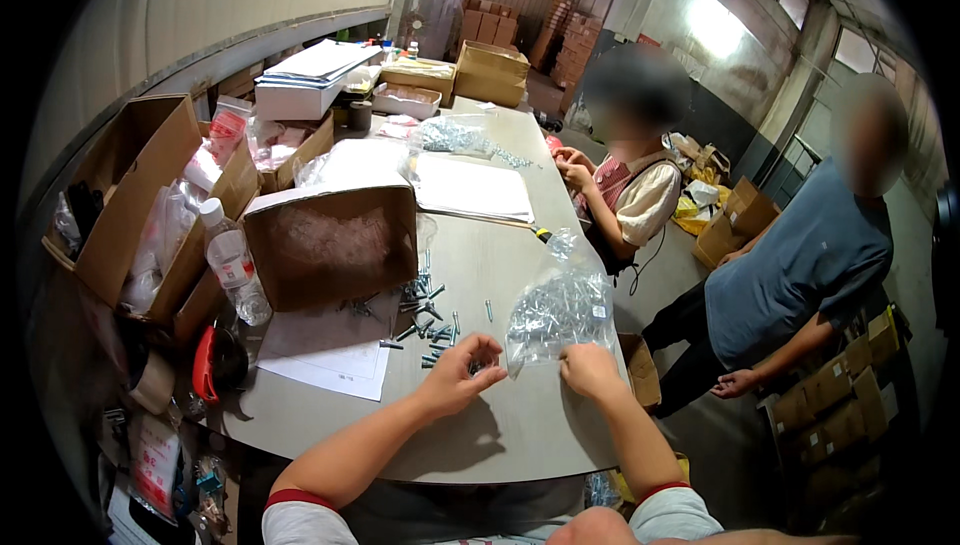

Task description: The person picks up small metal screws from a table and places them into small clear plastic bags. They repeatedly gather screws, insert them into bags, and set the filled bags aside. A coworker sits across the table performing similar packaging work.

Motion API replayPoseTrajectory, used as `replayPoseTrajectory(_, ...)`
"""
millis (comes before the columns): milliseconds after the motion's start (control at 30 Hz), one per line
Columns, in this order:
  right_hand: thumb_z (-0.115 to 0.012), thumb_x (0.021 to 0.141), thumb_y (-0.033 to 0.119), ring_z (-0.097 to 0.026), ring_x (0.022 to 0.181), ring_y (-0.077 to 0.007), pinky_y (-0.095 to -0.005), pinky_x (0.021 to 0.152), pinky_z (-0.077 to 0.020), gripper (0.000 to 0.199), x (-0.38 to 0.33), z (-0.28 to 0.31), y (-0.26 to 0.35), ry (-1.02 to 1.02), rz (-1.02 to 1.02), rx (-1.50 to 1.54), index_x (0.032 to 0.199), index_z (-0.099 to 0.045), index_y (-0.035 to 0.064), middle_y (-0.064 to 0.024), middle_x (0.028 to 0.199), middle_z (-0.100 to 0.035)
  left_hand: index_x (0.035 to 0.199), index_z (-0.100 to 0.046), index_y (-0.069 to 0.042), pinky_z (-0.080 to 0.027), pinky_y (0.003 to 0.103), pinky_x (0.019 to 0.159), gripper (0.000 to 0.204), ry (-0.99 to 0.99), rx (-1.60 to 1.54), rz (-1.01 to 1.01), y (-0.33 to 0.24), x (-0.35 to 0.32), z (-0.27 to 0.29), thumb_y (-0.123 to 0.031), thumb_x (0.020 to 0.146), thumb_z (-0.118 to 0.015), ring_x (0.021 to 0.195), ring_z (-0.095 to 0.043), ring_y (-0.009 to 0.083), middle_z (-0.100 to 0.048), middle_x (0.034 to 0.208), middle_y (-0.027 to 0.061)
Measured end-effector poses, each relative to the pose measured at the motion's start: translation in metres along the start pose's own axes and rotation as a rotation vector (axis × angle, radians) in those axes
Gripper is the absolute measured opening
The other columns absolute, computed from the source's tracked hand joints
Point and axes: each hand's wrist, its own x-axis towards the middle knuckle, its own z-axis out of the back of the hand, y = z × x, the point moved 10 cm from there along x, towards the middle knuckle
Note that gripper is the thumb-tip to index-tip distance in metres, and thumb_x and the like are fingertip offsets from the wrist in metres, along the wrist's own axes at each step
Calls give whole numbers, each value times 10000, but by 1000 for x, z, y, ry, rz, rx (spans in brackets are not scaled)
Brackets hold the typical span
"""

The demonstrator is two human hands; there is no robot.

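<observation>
A clear plastic bag (560, 310) filled with silvery screws lies on the table in front of me. My right hand (592, 370) is closed on the bag's near edge. To the left of the bag, my left hand (462, 373) has its fingers curled toward the thumb; something small and shiny seems to be inside, too hidden to name. Just beyond that hand, loose bolts (430, 330) are scattered on the tabletop. They spread out from an open cardboard box (330, 245) tipped on its side, its opening toward me with a clear plastic liner inside.
Printed sheets (325, 355) lie under the box. A water bottle (235, 260) and cartons of bagged parts (150, 205) crowd the left. Farther off are a white paper stack (470, 188) and more screws (455, 135). A seated person (630, 185) and a standing person (800, 245) are at the right.
</observation>
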Motion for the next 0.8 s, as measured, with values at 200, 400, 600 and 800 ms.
replayPoseTrajectory(200,-593,781,91,-624,838,-331,-437,710,-519,116,-23,18,-9,-469,-20,58,884,-641,71,-124,885,-599,1084,-493,-10,-432,251,707,336,37,169,158,19,-7,3,-174,860,-682,753,-486,97,-512,816,21)
replayPoseTrajectory(400,-585,724,77,-606,751,-275,-386,625,-514,40,-21,17,2,-576,245,-103,685,-576,75,-84,780,-557,1130,-469,-9,-405,225,711,364,58,-5,225,34,-9,1,-169,873,-671,767,-462,81,-480,824,3)
replayPoseTrajectory(600,-655,671,66,-588,736,-254,-366,627,-504,89,-30,31,4,-640,377,-95,692,-570,81,-64,776,-556,1171,-440,-46,-398,214,721,331,-4,-230,185,16,-2,6,-142,909,-620,823,-472,63,-496,920,-6)
replayPoseTrajectory(800,-656,675,85,-579,803,-262,-371,694,-498,140,-26,25,-1,-625,342,-45,781,-567,76,-71,808,-547,1194,-426,-59,-448,251,755,385,-62,-580,243,13,1,14,-284,932,-596,806,-521,104,-530,887,19)
